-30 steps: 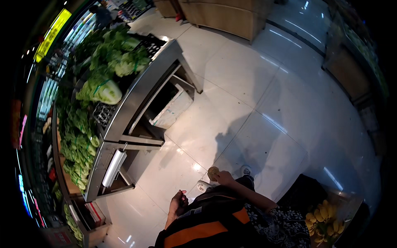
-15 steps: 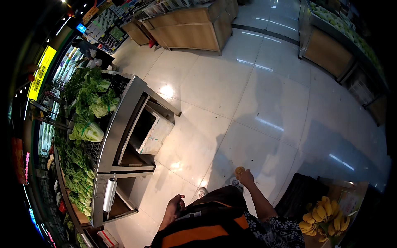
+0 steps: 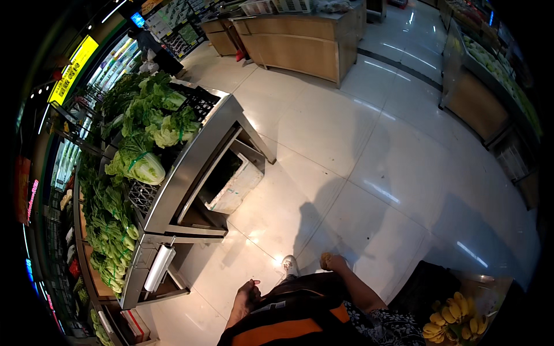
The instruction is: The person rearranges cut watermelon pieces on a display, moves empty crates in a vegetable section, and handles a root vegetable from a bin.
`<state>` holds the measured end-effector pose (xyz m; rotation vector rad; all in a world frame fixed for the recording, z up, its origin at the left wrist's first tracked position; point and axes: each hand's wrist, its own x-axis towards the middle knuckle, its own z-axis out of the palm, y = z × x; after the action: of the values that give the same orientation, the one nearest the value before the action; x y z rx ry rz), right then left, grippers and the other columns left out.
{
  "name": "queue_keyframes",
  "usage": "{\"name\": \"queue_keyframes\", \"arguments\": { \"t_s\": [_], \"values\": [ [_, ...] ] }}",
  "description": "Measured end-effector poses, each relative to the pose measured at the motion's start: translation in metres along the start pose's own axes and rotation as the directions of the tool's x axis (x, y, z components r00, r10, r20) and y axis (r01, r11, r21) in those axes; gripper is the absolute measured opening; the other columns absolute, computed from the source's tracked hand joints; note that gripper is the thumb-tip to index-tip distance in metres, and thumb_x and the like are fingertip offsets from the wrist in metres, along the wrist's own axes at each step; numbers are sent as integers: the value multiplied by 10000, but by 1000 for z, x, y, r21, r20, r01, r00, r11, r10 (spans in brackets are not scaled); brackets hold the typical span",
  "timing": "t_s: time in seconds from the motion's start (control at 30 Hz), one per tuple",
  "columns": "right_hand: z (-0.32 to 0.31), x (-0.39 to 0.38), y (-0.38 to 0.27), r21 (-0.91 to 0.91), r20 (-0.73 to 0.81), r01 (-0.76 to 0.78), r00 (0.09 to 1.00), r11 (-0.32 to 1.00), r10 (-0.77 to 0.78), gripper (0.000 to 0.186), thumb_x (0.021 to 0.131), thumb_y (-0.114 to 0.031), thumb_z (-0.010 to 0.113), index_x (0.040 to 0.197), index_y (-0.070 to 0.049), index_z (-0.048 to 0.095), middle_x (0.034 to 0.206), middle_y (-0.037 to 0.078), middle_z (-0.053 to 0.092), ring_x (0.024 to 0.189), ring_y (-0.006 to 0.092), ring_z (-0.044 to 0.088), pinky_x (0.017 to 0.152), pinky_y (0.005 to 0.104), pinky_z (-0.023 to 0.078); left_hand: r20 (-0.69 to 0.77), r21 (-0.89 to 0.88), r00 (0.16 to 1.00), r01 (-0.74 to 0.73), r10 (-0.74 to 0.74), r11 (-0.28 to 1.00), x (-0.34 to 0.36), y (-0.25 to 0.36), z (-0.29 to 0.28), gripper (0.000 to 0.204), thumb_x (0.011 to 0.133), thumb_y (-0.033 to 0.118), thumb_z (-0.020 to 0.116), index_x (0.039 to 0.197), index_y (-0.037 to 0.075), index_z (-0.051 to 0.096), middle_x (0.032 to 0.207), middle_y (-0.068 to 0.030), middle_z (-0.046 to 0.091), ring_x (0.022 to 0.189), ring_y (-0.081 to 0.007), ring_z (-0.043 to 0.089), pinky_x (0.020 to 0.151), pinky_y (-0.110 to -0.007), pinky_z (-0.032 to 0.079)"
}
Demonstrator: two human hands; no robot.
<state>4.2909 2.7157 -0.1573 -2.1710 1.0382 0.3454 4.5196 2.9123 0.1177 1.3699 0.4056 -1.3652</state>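
Note:
My right hand [image 3: 336, 265] is closed around a small, rounded, light-brown object [image 3: 326, 259] whose kind I cannot make out. It is held out over the tiled floor in front of my body. My left hand [image 3: 248, 294] hangs beside an orange-and-black bag [image 3: 277, 328] at my front, fingers curled in. Whatever it holds, if anything, is hidden. Neither hand touches the vegetable stand [image 3: 190, 153] to the left, where a head of Chinese cabbage [image 3: 144, 168] tied with a green band lies among leafy greens [image 3: 109, 230].
A plastic bag roll [image 3: 160, 268] hangs on the stand's near end, and a white foam box [image 3: 236, 190] sits beneath it. Bananas [image 3: 456, 317] lie at the lower right. Wooden counters [image 3: 288, 52] stand ahead, a produce display [image 3: 479, 98] at far right. A person [image 3: 153, 49] is at far left.
The view has shifted, and the vegetable stand now sits larger and farther right in it. One shoe shows more fully. My right hand is lower and nearer my body, still gripping the brown object.

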Motion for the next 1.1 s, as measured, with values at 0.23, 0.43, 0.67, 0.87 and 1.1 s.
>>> {"name": "queue_keyframes", "arguments": {
  "t_s": [0.23, 0.43, 0.67, 0.87, 1.1],
  "values": [
    [20, 89, -160, -190, 295, 474, 863, 860, -410, 145, 677, -162, 503, 657, -81, 621, 678, 106, 609, 626, 267, 587, 543, 386, 449, -267, -148, 964, -28, -13, 989, -8, 17, -107, 230, 886, 260, 393, 923, 42, 458, 538, -22, 418, 451, -147, 401, 429, -272, 349],
    [-55, 284, -334, 773, -148, 198, 980, 603, -131, 464, 834, -295, 513, 1225, -80, 386, 1135, 147, 505, 972, 190, 522, 797, 277, 422, -305, 292, 907, -203, 292, 935, -21, 48, -140, 279, 883, 202, 419, 631, 94, 467, 477, 57, 333, 409, -46, 286, 376, -201, 238],
    [66, 179, -247, 378, -79, 312, 949, 872, -305, 320, 805, -291, 495, 1052, -95, 546, 1063, 142, 534, 992, 285, 501, 844, 343, 396, -357, -180, 934, -31, -36, 983, 5, 51, -171, 421, 878, 319, 407, 497, 141, 425, 387, 22, 385, 334, -90, 333, 338, -216, 262],
    [84, 48, -8, -342, 211, -118, 957, 932, 199, 259, 757, -248, 465, 817, -62, 635, 968, 145, 590, 891, 287, 564, 770, 406, 446, -149, -417, 989, -43, -21, 908, 42, 87, -174, 239, 883, 271, 416, 836, 48, 487, 607, -9, 423, 514, -120, 380, 460, -216, 320],
    [24, 17, 19, 847, -27, -327, 761, 420, 648, 218, 812, -200, 490, 846, 7, 549, 685, 85, 558, 519, 160, 559, 439, 266, 445, 109, -258, 994, 29, 0, 966, 138, 121, -167, 135, 842, 153, 454, 806, 45, 527, 673, -32, 515, 621, -157, 492, 542, -229, 406]
  ]
}}
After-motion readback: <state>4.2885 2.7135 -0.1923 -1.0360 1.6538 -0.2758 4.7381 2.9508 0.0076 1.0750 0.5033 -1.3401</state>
